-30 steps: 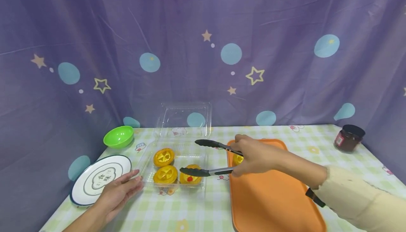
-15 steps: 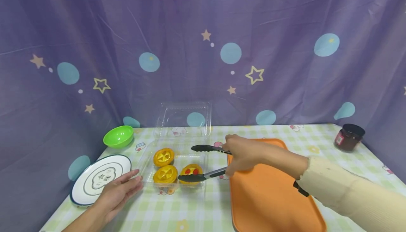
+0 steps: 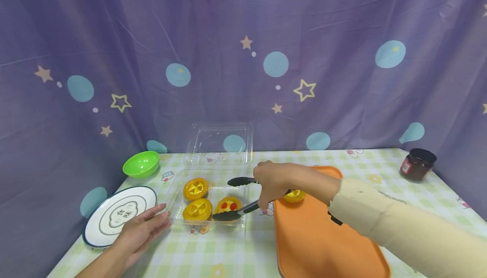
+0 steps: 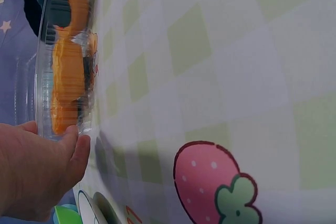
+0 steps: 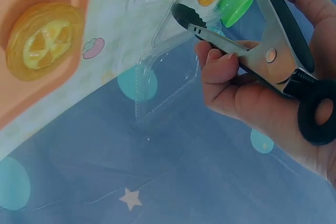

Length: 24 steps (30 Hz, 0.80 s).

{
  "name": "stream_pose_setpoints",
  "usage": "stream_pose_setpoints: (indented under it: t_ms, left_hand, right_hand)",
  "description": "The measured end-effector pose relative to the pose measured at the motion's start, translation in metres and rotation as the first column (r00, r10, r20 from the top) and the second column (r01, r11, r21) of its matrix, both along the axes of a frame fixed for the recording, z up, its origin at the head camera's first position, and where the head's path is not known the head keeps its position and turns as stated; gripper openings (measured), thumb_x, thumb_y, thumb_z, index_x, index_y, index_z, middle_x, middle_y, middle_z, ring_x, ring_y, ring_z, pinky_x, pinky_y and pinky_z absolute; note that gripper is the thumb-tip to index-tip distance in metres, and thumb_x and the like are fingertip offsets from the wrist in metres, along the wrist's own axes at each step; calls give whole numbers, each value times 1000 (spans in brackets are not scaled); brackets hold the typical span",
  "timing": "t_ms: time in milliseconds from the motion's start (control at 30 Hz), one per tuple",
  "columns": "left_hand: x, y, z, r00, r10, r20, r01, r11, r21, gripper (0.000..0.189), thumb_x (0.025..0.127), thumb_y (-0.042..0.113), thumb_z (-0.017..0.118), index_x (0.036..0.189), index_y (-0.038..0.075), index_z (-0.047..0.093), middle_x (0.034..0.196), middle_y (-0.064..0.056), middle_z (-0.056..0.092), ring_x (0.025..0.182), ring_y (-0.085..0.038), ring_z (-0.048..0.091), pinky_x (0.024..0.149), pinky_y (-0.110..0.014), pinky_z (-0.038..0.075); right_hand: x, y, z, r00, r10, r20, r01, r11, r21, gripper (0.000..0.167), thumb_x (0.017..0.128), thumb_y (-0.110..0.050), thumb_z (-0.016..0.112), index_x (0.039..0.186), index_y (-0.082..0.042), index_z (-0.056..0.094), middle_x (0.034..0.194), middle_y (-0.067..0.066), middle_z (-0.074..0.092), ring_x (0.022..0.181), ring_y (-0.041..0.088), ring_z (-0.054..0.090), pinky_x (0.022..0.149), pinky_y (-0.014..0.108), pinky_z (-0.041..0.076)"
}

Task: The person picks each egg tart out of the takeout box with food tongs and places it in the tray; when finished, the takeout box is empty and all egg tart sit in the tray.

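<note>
My right hand [image 3: 275,183] grips black-tipped metal tongs [image 5: 262,51], their two tips spread apart over the right part of a clear plastic box [image 3: 245,189]. The lower tip overlaps the front edge of a tart with two red dots [image 3: 229,205], which sits in the box. Two yellow-topped tarts, a rear one [image 3: 195,189] and a front one [image 3: 198,209], lie on the left side of the box. With its fingers extended, my left hand [image 3: 142,231] touches the box's left front corner. In the left wrist view, those fingertips are right at the plastic wall.
An orange tray [image 3: 319,235] lies to the right, bearing another tart [image 5: 46,41]. The box's clear lid [image 3: 218,145] stands raised behind it. At the left are a white plate [image 3: 99,223] and a green bowl [image 3: 141,164]. A dark jar [image 3: 417,166] stands far right.
My right hand has moved left from over the tray, and the lower tong tip has shifted to the front of the red-dotted tart, uncovering both dots. My left hand stays put.
</note>
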State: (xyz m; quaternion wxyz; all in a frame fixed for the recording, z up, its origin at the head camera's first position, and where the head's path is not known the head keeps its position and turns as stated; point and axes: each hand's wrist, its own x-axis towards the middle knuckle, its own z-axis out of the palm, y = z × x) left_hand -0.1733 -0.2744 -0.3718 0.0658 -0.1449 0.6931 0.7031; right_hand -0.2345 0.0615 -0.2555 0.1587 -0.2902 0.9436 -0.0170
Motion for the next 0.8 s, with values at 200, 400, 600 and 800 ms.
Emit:
stream_pose_setpoints:
  t_ms: [200, 400, 600, 800]
  left_hand:
    - [0, 1, 0, 1000, -3, -4, 3, 1000, 3, 66, 95, 8, 61, 147, -8, 24, 130, -7, 49, 97, -10, 64, 95, -30, 54]
    - [0, 1, 1, 1000, -1, -10, 1, 1000, 7, 65, 95, 7, 60, 147, -8, 24, 127, -4, 52, 97, -11, 64, 95, -30, 54]
    - [0, 1, 1, 1000, 5, -6, -5, 1000, 5, 64, 95, 7, 59, 147, -8, 24, 119, 0, 55, 95, -10, 64, 94, -30, 55]
    - [0, 1, 1, 1000, 2, -14, -2, 1000, 5, 65, 95, 6, 60, 147, -9, 24, 120, 0, 55, 95, -10, 64, 95, -30, 55]
  right_hand:
    - [0, -8, -3, 999, 33, -7, -32, 999, 26, 33, 63, -30, 86, 75, -12, 61, 81, 0, 53, 74, 16, 48, 55, 23, 44]
    - [3, -12, -10, 994, 106, -14, -106, 994, -4, 22, 67, -16, 78, 64, -13, 57, 63, -5, 40, 60, 11, 38, 48, 19, 34]
    - [7, -11, -16, 991, 119, -54, -120, 992, -27, 20, 69, -15, 76, 62, -12, 57, 60, -5, 42, 63, 13, 39, 50, 19, 35]
    - [8, -7, -20, 993, 101, -55, -104, 992, -69, 19, 70, -16, 77, 68, -11, 59, 70, -3, 50, 73, 15, 43, 54, 20, 39]
